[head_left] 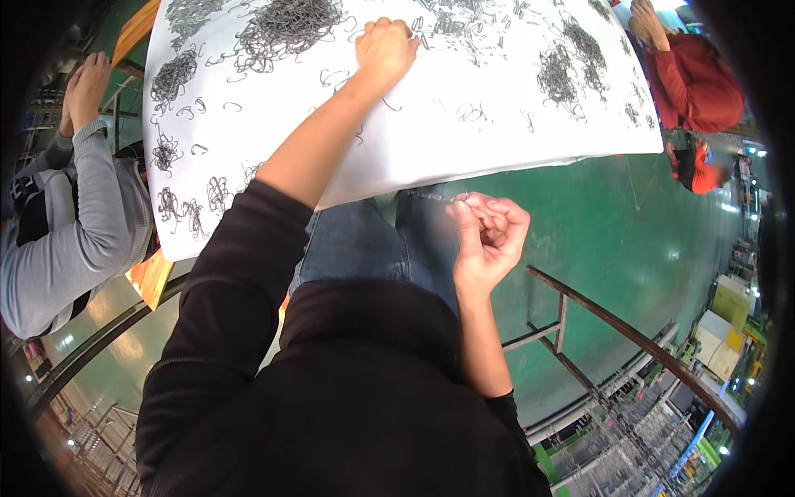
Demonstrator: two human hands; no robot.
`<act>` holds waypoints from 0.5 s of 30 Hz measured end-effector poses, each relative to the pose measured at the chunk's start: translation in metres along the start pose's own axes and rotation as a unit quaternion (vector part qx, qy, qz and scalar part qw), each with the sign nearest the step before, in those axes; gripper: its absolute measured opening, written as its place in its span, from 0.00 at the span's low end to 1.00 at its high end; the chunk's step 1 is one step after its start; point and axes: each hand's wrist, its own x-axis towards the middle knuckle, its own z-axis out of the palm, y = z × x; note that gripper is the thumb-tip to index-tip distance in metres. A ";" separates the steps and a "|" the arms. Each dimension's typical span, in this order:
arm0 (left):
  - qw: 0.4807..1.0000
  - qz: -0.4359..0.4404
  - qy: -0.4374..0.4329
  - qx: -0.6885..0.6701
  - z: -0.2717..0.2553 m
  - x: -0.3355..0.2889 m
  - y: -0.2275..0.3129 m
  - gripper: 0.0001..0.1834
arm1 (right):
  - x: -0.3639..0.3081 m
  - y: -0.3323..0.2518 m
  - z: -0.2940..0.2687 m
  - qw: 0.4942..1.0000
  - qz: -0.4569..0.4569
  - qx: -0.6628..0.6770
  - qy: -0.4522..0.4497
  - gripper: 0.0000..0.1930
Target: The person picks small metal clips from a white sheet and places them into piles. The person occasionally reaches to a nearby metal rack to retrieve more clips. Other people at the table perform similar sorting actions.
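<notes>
My left hand (387,56) reaches far over the white-covered table (464,153). Its fingers are curled down at the edge of a scatter of small straight dark pieces (455,26); the fingertips are hidden, so what they hold does not show. To its left lies a large heap of dark curved hooks (286,31). Below the table's near edge, my right hand (491,236) pinches a thin, silvery strand (431,196) between thumb and forefinger. The strand stretches left above my lap, its make too blurred to tell.
More heaps of dark pieces (561,76) lie at the right and left of the table. A person in a grey sleeve (103,219) sits at the left, another in dark red (697,83) at the far right. A metal frame (629,331) stands on the green floor.
</notes>
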 end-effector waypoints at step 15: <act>0.855 -0.095 -0.276 -0.427 -0.102 -0.129 0.045 0.11 | 0.004 0.006 0.003 1.000 -0.029 -0.006 0.003 0.14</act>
